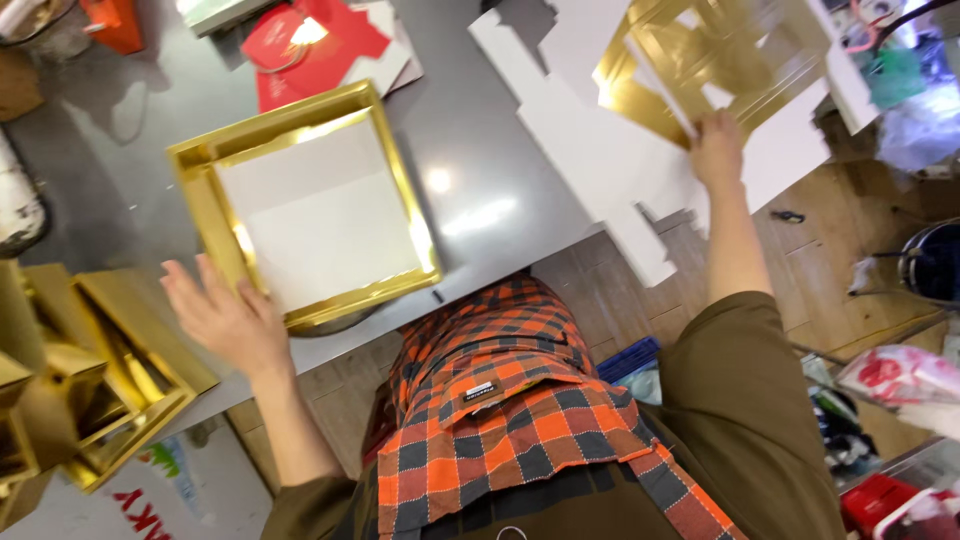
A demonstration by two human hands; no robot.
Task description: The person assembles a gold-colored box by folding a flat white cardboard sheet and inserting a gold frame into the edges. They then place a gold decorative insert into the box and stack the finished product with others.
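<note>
left hand lies flat, fingers spread, touching the corner of the gold box tray on the grey table. right hand – fingers pinched on a gold die-cut card sheet – above flat white box blanks.

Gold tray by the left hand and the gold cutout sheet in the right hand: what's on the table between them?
In the head view, only bare grey table lies between the gold tray and the gold cutout sheet, then flat white card blanks under the sheet.

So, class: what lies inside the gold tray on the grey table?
Inside the gold tray shows only a plain white base; nothing else lies in it. The left hand touches its near corner. Whatever is under the tray is hidden.
</note>
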